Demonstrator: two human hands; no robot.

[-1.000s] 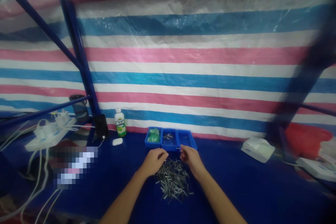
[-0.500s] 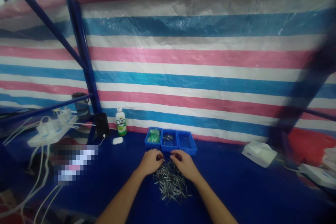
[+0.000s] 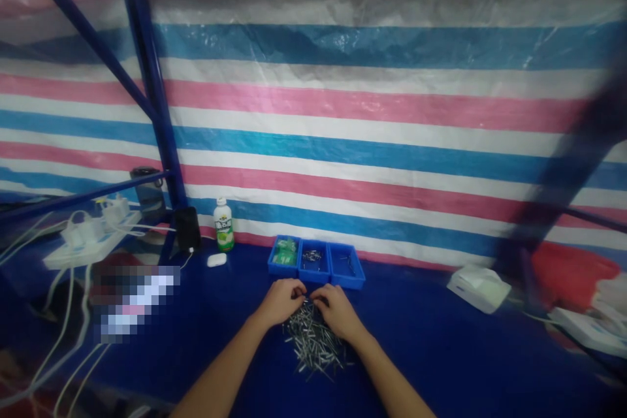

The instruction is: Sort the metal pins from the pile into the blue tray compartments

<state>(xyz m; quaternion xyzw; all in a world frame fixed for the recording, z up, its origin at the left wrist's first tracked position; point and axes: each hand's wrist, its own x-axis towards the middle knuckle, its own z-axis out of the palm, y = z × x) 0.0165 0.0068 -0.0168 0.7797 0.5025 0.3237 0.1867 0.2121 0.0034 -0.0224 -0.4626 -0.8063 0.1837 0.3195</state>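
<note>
A loose heap of thin, silvery metal pins lies on the blue table; their exact kind is too small to make out. At its far left edge, my left hand has its fingers curled in a pinch. Facing it across a narrow gap, my right hand is closed the same way at the far right of the heap. Whatever the fingertips hold is too small to identify. Just beyond the hands stand three joined blue bins: the left bin with green-and-white packets, the middle bin and right bin with small dark metal pieces.
A drink bottle and a white case stand left of the bins. Further left are a power strip with cables and a dark box. A tissue pack lies right. Striped sheeting hangs behind the table.
My right hand has moved slightly left, closer to my left hand, over the far end of the heap. The whole view has shifted a little.
</note>
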